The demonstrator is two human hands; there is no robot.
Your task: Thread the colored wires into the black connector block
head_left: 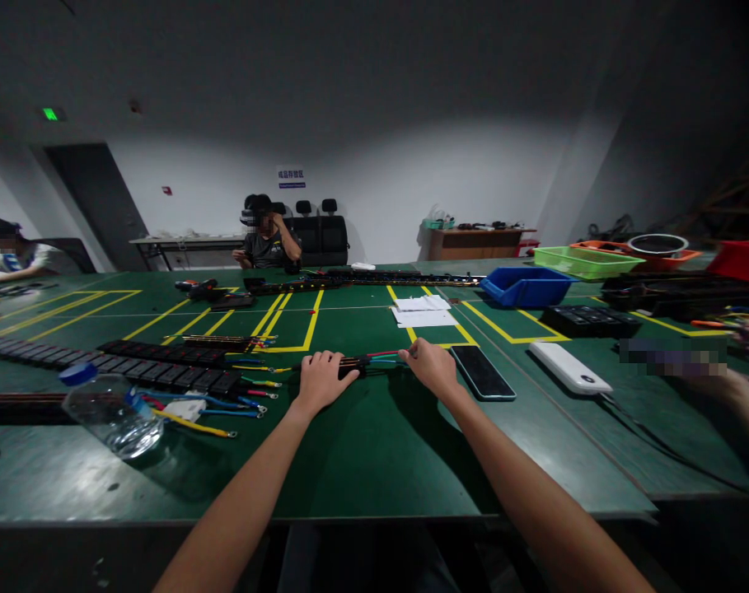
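My left hand [320,380] lies over a dark wire bundle [353,362], its fingers curled over it and its thumb pointing right. Red and green-blue coloured wires [383,357] run out of the bundle to the right. At their far end my right hand [431,366] is closed in a pinch on the wires; the tips are hidden by the fingers. A black smartphone [484,372] lies just right of that hand. Left of my left hand, black segmented cable chains [182,375] end in yellow, blue and red wires [250,403] with ring terminals.
A water bottle [111,412] stands tilted-looking at the left. White paper sheets [422,311], a blue bin [526,287], a green tray [587,262] and a white power bank [568,366] with a cable lie right. Another person's arm [736,391] reaches in; a person [266,239] sits opposite.
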